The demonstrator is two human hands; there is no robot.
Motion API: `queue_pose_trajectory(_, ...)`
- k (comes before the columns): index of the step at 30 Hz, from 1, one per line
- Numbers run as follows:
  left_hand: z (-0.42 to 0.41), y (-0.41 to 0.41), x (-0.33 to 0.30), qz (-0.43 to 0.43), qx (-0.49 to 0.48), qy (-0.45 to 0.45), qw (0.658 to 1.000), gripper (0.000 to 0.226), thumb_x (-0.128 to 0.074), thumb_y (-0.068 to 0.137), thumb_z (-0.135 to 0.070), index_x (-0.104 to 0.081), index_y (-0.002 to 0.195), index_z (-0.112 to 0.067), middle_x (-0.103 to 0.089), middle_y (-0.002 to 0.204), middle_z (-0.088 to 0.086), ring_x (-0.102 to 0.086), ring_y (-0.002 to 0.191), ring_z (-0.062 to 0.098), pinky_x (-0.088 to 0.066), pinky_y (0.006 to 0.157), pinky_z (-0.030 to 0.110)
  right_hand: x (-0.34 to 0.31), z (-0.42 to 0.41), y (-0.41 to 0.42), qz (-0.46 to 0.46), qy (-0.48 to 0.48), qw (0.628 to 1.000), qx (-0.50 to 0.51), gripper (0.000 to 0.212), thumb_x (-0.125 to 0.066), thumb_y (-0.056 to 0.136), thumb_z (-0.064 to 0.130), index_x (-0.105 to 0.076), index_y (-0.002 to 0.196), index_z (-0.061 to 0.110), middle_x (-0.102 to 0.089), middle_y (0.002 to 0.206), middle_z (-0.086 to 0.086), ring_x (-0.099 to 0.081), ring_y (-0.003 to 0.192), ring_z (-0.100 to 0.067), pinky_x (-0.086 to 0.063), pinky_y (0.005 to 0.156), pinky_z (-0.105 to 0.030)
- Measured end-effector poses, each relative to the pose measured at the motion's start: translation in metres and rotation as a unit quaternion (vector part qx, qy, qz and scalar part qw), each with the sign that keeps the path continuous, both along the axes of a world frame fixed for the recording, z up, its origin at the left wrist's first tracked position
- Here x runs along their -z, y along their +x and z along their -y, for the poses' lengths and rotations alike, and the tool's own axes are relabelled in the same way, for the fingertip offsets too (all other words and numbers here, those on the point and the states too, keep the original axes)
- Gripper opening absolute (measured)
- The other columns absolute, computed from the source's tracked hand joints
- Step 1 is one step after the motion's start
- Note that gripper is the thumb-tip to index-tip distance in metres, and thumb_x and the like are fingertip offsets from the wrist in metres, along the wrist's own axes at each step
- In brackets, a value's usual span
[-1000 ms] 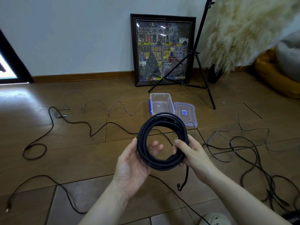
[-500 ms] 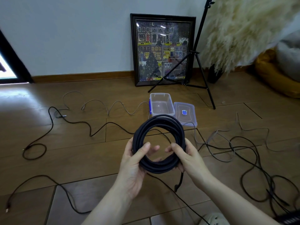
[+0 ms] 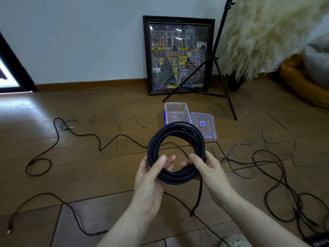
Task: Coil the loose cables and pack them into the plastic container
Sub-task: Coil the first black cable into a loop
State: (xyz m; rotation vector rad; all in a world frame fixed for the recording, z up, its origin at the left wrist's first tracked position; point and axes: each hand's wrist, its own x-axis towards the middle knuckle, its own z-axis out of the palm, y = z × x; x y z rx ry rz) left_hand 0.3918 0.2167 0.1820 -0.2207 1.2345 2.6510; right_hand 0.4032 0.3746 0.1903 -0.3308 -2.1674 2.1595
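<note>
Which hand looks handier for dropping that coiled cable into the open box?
Probably the left hand: the box sits straight ahead, and its lid lies off to the right. Both hands grip the coil, but the right hand also manages the dangling end.

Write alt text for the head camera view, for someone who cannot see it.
Two hands, left and right, hold a coiled black cable upright over a wooden floor. Behind it sit an open clear plastic container and its lid; loose cables sprawl around.
</note>
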Motion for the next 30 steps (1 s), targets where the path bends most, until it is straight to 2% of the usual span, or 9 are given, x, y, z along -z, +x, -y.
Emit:
queue_pose_trajectory(4,-0.022,0.015,0.006,-0.026,-0.037,-0.061,0.997,0.055,-0.082,0.076,-0.02,-0.055,0.124,-0.013,-0.069,0.117,0.019,-0.069,0.107,0.032,-0.051,0.098,0.048,0.004,0.007,0.005,0.01,-0.057,0.998,0.013,0.013,-0.056,0.098,0.019,-0.058,0.1,0.006,-0.073,0.088,-0.015,-0.071,0.083,-0.023,-0.06,0.074,-0.033)
queue_pose_trajectory(7,-0.026,0.023,0.012,-0.058,-0.069,-0.103,0.991,0.086,-0.084,0.076,-0.028,-0.036,0.146,-0.036,-0.066,0.12,0.01,-0.068,0.111,0.029,-0.049,0.102,0.051,0.007,0.011,0.009,0.003,-0.07,0.998,0.007,0.013,-0.055,0.098,0.018,-0.058,0.1,0.006,-0.074,0.085,-0.01,-0.071,0.084,-0.02,-0.058,0.071,-0.027)
queue_pose_trajectory(11,-0.027,0.032,0.022,-0.104,-0.086,-0.152,0.979,0.108,-0.087,0.072,-0.034,-0.017,0.153,-0.045,-0.062,0.124,0.004,-0.068,0.11,0.017,-0.056,0.089,0.027,0.005,0.016,0.011,-0.007,-0.089,0.996,0.009,0.014,-0.054,0.098,0.019,-0.057,0.1,0.005,-0.074,0.089,-0.014,-0.071,0.087,-0.029,-0.058,0.076,-0.036)
queue_pose_trajectory(14,-0.027,0.034,0.025,-0.13,-0.079,-0.186,0.971,0.095,-0.081,0.069,-0.042,-0.031,0.148,-0.027,-0.068,0.117,0.002,-0.066,0.112,0.018,-0.055,0.092,0.035,0.0,0.021,0.012,-0.022,-0.114,0.993,-0.009,0.017,-0.052,0.1,0.02,-0.055,0.097,0.004,-0.075,0.085,-0.013,-0.073,0.082,-0.028,-0.058,0.066,-0.029)
queue_pose_trajectory(17,-0.023,0.027,0.023,-0.144,-0.054,-0.17,0.973,0.073,-0.076,0.08,-0.026,-0.037,0.14,-0.017,-0.069,0.113,0.011,-0.067,0.109,0.027,-0.057,0.091,0.039,-0.006,0.018,0.012,-0.028,-0.086,0.996,-0.011,0.026,-0.056,0.093,0.03,-0.055,0.099,0.005,-0.074,0.088,-0.014,-0.07,0.079,-0.026,-0.053,0.056,-0.026)
queue_pose_trajectory(21,-0.017,0.02,0.017,-0.152,-0.061,-0.18,0.97,0.073,-0.07,0.081,-0.024,-0.034,0.145,-0.023,-0.071,0.11,0.009,-0.067,0.11,0.023,-0.052,0.101,0.037,-0.009,0.015,0.011,-0.041,-0.058,0.995,-0.067,0.022,-0.049,0.1,0.02,-0.049,0.104,-0.001,-0.075,0.097,-0.014,-0.071,0.087,-0.025,-0.051,0.053,-0.026)
queue_pose_trajectory(24,-0.018,0.018,0.013,-0.121,-0.074,-0.145,0.979,0.072,-0.07,0.082,-0.024,-0.036,0.146,-0.022,-0.066,0.118,0.018,-0.062,0.117,0.034,-0.044,0.106,0.057,-0.011,0.017,0.01,-0.043,-0.076,0.995,-0.05,0.021,-0.054,0.098,0.019,-0.053,0.104,0.0,-0.073,0.098,-0.016,-0.07,0.087,-0.026,-0.051,0.052,-0.026)
queue_pose_trajectory(28,-0.012,0.01,0.006,-0.118,-0.072,-0.096,0.986,0.063,-0.065,0.087,-0.018,-0.037,0.143,-0.012,-0.065,0.103,0.027,-0.069,0.106,0.035,-0.05,0.099,0.057,-0.01,0.017,0.012,-0.03,-0.026,0.998,-0.05,0.027,-0.06,0.089,0.05,-0.065,0.095,0.024,-0.07,0.09,0.001,-0.061,0.067,-0.016,-0.045,0.05,-0.024)
queue_pose_trajectory(30,-0.004,0.001,0.001,-0.123,-0.074,-0.087,0.986,0.064,-0.062,0.085,-0.021,-0.038,0.144,-0.016,-0.067,0.093,0.016,-0.071,0.101,0.032,-0.057,0.09,0.047,-0.009,0.013,0.009,-0.011,-0.016,1.0,-0.018,0.036,-0.052,0.09,0.058,-0.065,0.096,0.026,-0.069,0.088,0.004,-0.056,0.059,-0.012,-0.04,0.047,-0.022)
